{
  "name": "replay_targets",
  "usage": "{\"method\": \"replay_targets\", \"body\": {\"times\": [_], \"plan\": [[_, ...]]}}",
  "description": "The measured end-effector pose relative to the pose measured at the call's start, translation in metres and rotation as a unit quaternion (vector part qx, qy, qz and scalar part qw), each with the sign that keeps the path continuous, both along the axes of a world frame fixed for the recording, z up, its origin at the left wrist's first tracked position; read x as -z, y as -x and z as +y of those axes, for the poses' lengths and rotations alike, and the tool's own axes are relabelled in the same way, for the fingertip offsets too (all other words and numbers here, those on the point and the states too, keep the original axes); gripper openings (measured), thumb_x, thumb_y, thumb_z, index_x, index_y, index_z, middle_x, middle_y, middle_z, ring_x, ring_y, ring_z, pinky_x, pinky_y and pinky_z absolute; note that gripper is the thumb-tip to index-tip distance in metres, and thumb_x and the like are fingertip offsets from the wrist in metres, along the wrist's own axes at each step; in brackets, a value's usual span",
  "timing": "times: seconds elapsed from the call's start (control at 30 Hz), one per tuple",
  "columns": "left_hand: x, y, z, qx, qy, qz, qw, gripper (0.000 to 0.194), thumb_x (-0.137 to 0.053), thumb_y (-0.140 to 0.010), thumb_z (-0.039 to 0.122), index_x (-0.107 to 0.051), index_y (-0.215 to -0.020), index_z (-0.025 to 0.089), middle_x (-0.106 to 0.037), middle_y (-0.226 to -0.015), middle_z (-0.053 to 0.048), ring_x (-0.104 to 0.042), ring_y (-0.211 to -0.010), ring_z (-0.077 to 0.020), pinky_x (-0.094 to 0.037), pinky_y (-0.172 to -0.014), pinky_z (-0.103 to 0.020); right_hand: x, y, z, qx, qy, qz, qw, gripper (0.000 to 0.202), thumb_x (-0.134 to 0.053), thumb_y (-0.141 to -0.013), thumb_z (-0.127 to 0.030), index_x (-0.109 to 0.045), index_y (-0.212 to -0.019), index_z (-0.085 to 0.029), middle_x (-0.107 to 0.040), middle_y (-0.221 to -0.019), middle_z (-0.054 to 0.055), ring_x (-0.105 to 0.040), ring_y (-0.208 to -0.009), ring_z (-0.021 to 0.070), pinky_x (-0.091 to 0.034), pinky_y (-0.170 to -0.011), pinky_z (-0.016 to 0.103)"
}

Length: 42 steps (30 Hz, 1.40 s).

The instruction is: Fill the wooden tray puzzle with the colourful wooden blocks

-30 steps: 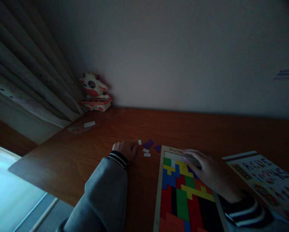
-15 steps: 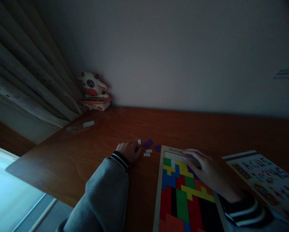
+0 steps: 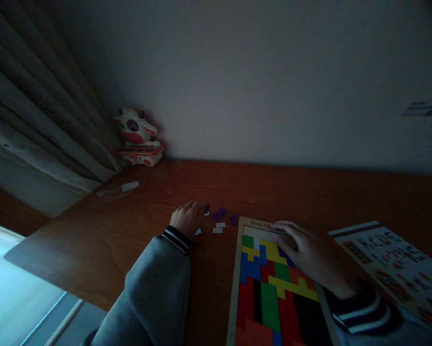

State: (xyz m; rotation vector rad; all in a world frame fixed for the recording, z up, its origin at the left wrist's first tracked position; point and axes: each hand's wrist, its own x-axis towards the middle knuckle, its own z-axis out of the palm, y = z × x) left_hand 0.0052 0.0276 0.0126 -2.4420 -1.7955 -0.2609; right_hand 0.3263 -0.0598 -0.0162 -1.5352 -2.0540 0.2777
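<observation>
My left hand (image 3: 187, 218) is closed, with a small purple block (image 3: 206, 208) at its fingertips. Beside it on the table lie loose purple blocks (image 3: 219, 214) and several small white blocks (image 3: 218, 230), one partly under the hand. My right hand (image 3: 298, 245) rests over the upper right part of a wooden puzzle board (image 3: 234, 288), fingers stretched and thumb apart. Coloured blocks fill much of that board, among them a green piece (image 3: 270, 305) and a yellow piece (image 3: 288, 286). The bare strip near its top is partly covered by my right hand.
A printed picture sheet (image 3: 389, 259) lies right of the board. At the far left stands a cow toy with a keyboard (image 3: 138, 137), near the curtain (image 3: 39, 96). Clear plastic with a white label (image 3: 130, 186) lies before it. The wall (image 3: 255, 96) bounds the table's back.
My left hand has risen slightly and moved a little away from me, carrying the purple block. Another white block now shows below it. My right hand stays on the board.
</observation>
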Motion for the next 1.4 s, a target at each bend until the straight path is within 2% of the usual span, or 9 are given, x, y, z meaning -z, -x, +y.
{"method": "replay_targets", "body": {"times": [0.17, 0.3, 0.5, 0.6, 0.7, 0.8, 0.97, 1.13, 1.4], "plan": [[0.010, -0.009, 0.004, 0.057, -0.005, -0.017, 0.998, 0.036, -0.035, -0.104, 0.034, -0.065, -0.095, 0.019, -0.069, -0.092, -0.006, -0.065, -0.089, -0.0189, -0.047, -0.079, -0.028, 0.000, 0.000, 0.000, 0.003, -0.004, -0.006, 1.000, 0.031, -0.047, -0.096, -0.044, -0.066, -0.112, -0.026, -0.070, -0.115, 0.006, -0.066, -0.105, 0.0234, -0.053, -0.091, 0.041], [0.018, -0.014, 0.008, 0.070, -0.010, -0.033, 0.997, 0.038, -0.036, -0.104, 0.037, -0.065, -0.089, 0.018, -0.068, -0.086, -0.006, -0.065, -0.082, -0.0187, -0.048, -0.074, -0.028, -0.001, 0.001, 0.000, 0.002, -0.004, -0.006, 1.000, 0.031, -0.047, -0.096, -0.044, -0.066, -0.112, -0.026, -0.070, -0.114, 0.006, -0.067, -0.104, 0.0235, -0.053, -0.092, 0.041], [0.018, -0.012, 0.005, 0.088, -0.040, -0.066, 0.993, 0.037, -0.048, -0.097, 0.050, -0.066, -0.096, 0.018, -0.067, -0.097, -0.008, -0.062, -0.095, -0.0230, -0.048, -0.086, -0.033, -0.005, 0.004, 0.001, 0.007, -0.005, 0.010, 1.000, 0.029, -0.047, -0.096, -0.043, -0.067, -0.110, -0.027, -0.071, -0.111, 0.005, -0.068, -0.100, 0.0226, -0.055, -0.088, 0.039], [0.019, -0.011, 0.005, 0.145, -0.028, -0.088, 0.985, 0.041, -0.054, -0.092, 0.056, -0.068, -0.107, 0.020, -0.068, -0.102, -0.008, -0.061, -0.098, -0.0242, -0.047, -0.090, -0.036, -0.014, 0.018, 0.007, -0.004, -0.018, 0.004, 1.000, 0.027, -0.048, -0.096, -0.040, -0.067, -0.108, -0.026, -0.071, -0.111, 0.005, -0.068, -0.100, 0.0228, -0.054, -0.088, 0.039], [0.023, -0.011, 0.007, 0.173, -0.005, -0.096, 0.980, 0.038, -0.056, -0.093, 0.051, -0.069, -0.113, 0.022, -0.071, -0.103, -0.007, -0.062, -0.099, -0.0235, -0.046, -0.093, -0.037, -0.024, 0.045, 0.019, -0.037, -0.010, -0.028, 0.999, 0.023, -0.051, -0.095, -0.036, -0.066, -0.109, -0.026, -0.070, -0.113, 0.005, -0.067, -0.101, 0.0227, -0.051, -0.090, 0.039], [0.024, -0.010, 0.010, 0.177, 0.002, -0.099, 0.979, 0.029, -0.058, -0.094, 0.044, -0.072, -0.108, 0.022, -0.073, -0.102, -0.007, -0.064, -0.097, -0.0226, -0.047, -0.091, -0.035, -0.029, 0.074, 0.036, -0.051, 0.020, -0.066, 0.996, 0.020, -0.055, -0.094, -0.030, -0.066, -0.109, -0.023, -0.070, -0.113, 0.006, -0.065, -0.104, 0.0221, -0.049, -0.091, 0.036], [0.021, -0.011, 0.006, 0.187, 0.000, -0.100, 0.977, 0.025, -0.058, -0.093, 0.037, -0.074, -0.107, 0.024, -0.075, -0.101, -0.005, -0.065, -0.095, -0.0221, -0.048, -0.089, -0.035, -0.023, 0.103, 0.058, -0.027, 0.033, -0.090, 0.995, 0.018, -0.062, -0.089, -0.028, -0.069, -0.104, -0.021, -0.071, -0.108, 0.009, -0.064, -0.103, 0.0274, -0.046, -0.090, 0.042], [0.019, -0.012, 0.002, 0.169, -0.013, -0.083, 0.982, 0.029, -0.051, -0.096, 0.040, -0.075, -0.106, 0.027, -0.073, -0.108, -0.005, -0.062, -0.097, -0.0232, -0.047, -0.089, -0.037, -0.017, 0.108, 0.066, -0.024, 0.046, -0.093, 0.994, 0.016, -0.062, -0.088, -0.021, -0.071, -0.100, -0.022, -0.070, -0.108, 0.009, -0.065, -0.101, 0.0254, -0.046, -0.090, 0.039], [0.018, -0.010, 0.005, 0.169, -0.006, -0.068, 0.983, 0.029, -0.054, -0.095, 0.044, -0.075, -0.108, 0.028, -0.073, -0.103, -0.007, -0.062, -0.095, -0.0231, -0.048, -0.087, -0.036, -0.024, 0.104, 0.071, -0.072, 0.055, -0.091, 0.992, 0.027, -0.061, -0.086, -0.018, -0.068, -0.113, -0.020, -0.071, -0.113, 0.010, -0.065, -0.105, 0.0247, -0.046, -0.094, 0.037]]}}
